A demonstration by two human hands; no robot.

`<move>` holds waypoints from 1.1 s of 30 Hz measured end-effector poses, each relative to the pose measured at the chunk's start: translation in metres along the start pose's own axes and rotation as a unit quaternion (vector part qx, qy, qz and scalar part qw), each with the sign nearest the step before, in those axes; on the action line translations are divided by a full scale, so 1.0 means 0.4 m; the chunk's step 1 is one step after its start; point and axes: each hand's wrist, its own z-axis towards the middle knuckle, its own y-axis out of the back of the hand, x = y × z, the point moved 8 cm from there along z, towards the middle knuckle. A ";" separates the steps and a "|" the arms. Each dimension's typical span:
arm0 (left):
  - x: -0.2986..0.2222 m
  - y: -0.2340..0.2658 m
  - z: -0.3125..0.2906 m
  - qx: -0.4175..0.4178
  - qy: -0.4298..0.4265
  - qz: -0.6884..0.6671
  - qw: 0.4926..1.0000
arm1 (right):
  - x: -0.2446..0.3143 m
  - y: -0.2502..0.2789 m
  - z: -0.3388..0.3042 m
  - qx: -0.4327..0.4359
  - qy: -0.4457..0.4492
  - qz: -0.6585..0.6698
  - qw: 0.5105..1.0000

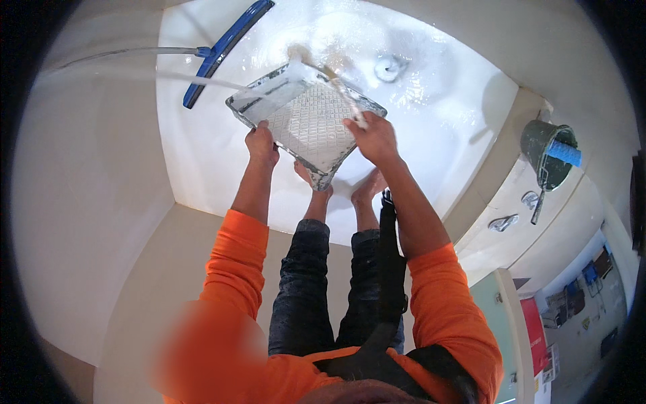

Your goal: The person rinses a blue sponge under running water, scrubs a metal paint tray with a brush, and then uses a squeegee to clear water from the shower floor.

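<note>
I hold a paint roller tray tilted over the wet white shower floor. It has a ridged grid bottom and paint-stained rims. My left hand is closed on its left edge. My right hand grips a brush with a pale handle, its tip reaching over the tray's far part. The brush's exact kind is hard to tell from the blurred tip. From the left, a stream of water runs into the tray.
A blue squeegee on a long pole lies at the far left. On the right ledge stands a dark bucket with a blue paint roller in it. A drain sits ahead. A black strap hangs beside my right arm.
</note>
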 end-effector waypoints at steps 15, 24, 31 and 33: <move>0.024 -0.074 -0.027 0.121 0.225 0.147 0.956 | -0.057 0.279 -0.193 -0.165 -0.209 0.339 0.902; 0.268 -0.134 -0.173 0.199 0.362 0.105 0.904 | -0.043 0.349 -0.285 -0.211 -0.125 0.396 0.885; 0.321 -0.120 -0.150 0.200 0.299 0.156 0.920 | -0.099 0.416 -0.354 -0.214 -0.152 0.335 0.905; 0.340 -0.167 -0.161 0.214 0.265 0.179 0.923 | -0.172 0.448 -0.395 -0.231 -0.167 0.246 0.926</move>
